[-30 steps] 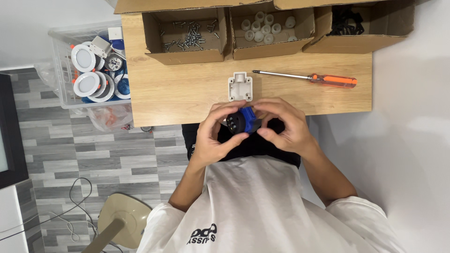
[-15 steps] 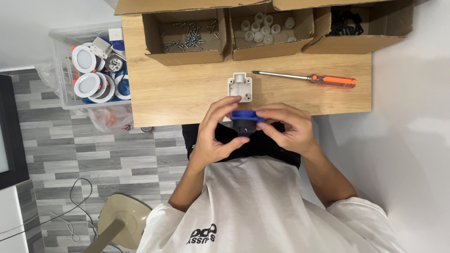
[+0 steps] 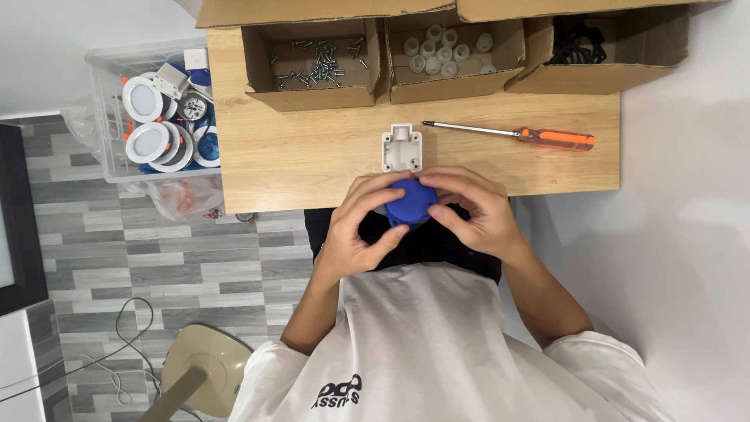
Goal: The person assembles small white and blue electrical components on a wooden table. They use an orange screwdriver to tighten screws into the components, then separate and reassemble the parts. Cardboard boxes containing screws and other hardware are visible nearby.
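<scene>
Three boxes (image 3: 445, 47) along top of surface (image 3: 281, 156). Below them, socket housing (image 3: 401, 148) centre, screwdriver (image 3: 523, 135) right. Bin (image 3: 152, 117) at upper left, beside surface.

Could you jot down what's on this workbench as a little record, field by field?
Held: blue round plastic part, gripped by left hand and right hand
In front of hands: white plastic housing
Tool: orange-handled screwdriver, lying untouched
Boxes: screws; white cylindrical parts; black parts
Beside table: clear bin of round white fittings

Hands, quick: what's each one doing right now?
Left hand: closed on the blue round part.
Right hand: closed on the same blue round part.
</scene>
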